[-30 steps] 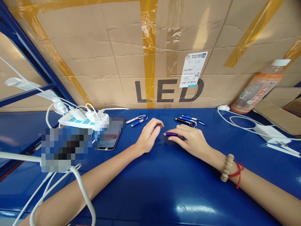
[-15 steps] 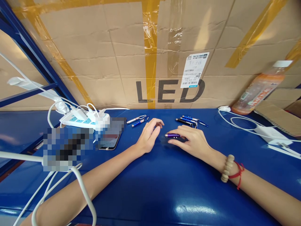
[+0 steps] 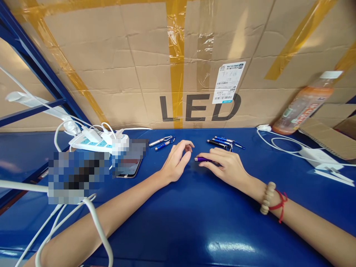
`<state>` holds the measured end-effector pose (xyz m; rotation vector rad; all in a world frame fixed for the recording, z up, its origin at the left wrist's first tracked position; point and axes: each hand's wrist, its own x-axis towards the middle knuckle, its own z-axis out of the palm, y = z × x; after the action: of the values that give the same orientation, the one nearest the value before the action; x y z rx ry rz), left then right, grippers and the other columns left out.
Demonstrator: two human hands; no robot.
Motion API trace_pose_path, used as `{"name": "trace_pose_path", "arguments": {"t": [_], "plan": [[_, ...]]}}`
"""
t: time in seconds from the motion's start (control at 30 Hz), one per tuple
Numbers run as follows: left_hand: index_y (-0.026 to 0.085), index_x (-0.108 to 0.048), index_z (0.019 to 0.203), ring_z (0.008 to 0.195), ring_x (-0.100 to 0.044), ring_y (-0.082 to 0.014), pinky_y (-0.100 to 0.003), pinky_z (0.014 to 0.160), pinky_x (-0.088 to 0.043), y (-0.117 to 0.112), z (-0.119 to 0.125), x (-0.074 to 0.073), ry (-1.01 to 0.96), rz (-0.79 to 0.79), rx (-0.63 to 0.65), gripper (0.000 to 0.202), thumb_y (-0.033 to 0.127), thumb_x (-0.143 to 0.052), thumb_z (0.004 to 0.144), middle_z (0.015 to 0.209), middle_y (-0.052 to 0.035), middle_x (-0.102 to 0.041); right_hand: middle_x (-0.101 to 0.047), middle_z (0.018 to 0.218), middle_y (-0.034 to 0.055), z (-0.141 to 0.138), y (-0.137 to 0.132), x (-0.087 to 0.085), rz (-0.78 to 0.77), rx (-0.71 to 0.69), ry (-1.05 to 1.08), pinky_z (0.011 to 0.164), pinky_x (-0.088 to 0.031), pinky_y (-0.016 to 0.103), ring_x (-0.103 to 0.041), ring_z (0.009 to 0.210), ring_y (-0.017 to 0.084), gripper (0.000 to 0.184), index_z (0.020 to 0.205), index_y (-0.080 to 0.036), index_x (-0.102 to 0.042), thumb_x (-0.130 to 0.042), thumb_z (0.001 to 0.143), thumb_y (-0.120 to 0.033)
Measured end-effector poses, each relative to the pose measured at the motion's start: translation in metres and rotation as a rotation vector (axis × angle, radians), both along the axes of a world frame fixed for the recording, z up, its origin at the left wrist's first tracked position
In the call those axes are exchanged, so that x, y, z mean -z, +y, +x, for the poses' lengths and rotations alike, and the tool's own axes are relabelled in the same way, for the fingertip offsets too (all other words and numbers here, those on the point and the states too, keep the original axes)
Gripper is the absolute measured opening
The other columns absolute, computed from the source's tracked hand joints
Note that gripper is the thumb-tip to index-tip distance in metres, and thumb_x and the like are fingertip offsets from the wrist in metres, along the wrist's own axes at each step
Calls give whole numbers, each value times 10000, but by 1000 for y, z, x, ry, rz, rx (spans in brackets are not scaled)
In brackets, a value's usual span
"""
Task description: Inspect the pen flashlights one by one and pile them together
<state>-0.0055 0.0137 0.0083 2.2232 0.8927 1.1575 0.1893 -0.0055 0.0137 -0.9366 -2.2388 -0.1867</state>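
My right hand (image 3: 224, 166) lies on the blue tabletop (image 3: 178, 222) with its fingers closed round a small purple pen-shaped torch (image 3: 201, 159), whose tip points left. My left hand (image 3: 175, 161) rests just left of that tip, fingers loosely curled and apart, holding nothing. Behind my left hand lie a silver torch (image 3: 159, 141) and a blue torch (image 3: 164, 145). Several blue and black torches (image 3: 224, 142) lie in a bunch behind my right hand.
A white power strip (image 3: 91, 141) with plugs and cables sits at the left, a phone (image 3: 128, 167) beside it. A taped cardboard box (image 3: 178, 63) marked LED stands along the back. An orange bottle (image 3: 304, 102) leans at right, near a white charger (image 3: 314, 155) and cable.
Almost nothing has moved: my right hand shifted the purple torch very slightly on the table. My left hand stays where it was.
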Motion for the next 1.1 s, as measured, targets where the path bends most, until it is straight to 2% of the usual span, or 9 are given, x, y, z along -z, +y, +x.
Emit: {"name": "trace_pose_path", "arguments": {"t": [0.13, 0.27, 0.53, 0.87, 1.1], "plan": [[188, -482, 942, 869, -510, -196, -347, 828, -379, -1, 0, -2, 33, 26, 11, 324, 402, -239, 930, 913, -55, -541, -645, 707, 11, 0, 0, -1, -15, 16, -1, 594, -418, 221, -570, 636, 115, 270, 951, -208, -685, -497, 874, -386], [185, -480, 957, 877, -512, -194, -342, 829, -377, -2, 0, -2, 8, 19, 1, 310, 390, -249, 932, 912, -52, -542, -660, 758, 16, -1, -1, -2, -44, 16, -13, 615, -426, 217, -595, 682, 118, 281, 975, -203, -669, -457, 898, -371], [180, -490, 900, 854, -507, -186, -337, 820, -368, -1, 0, -4, 45, 42, 11, 314, 357, -234, 937, 904, -50, -543, -632, 717, 13, -1, 1, -1, 1, 20, -35, 600, -413, 228, -558, 655, 122, 284, 995, -199, -670, -456, 898, -359], [183, -495, 900, 858, -509, -185, -337, 823, -377, -1, 0, -2, 52, 49, -2, 360, 399, -209, 939, 909, -50, -550, -624, 728, 12, 0, 1, -1, 1, 5, -13, 625, -420, 226, -543, 668, 120, 252, 1003, -200, -665, -467, 900, -319], [182, -497, 900, 854, -514, -183, -336, 827, -378, -1, 0, -3, 49, 45, -8, 362, 399, -210, 939, 902, -49, -550, -621, 752, 13, 0, 0, -1, -44, 22, -16, 643, -428, 225, -560, 704, 119, 294, 1075, -212, -632, -383, 934, -280]]}}
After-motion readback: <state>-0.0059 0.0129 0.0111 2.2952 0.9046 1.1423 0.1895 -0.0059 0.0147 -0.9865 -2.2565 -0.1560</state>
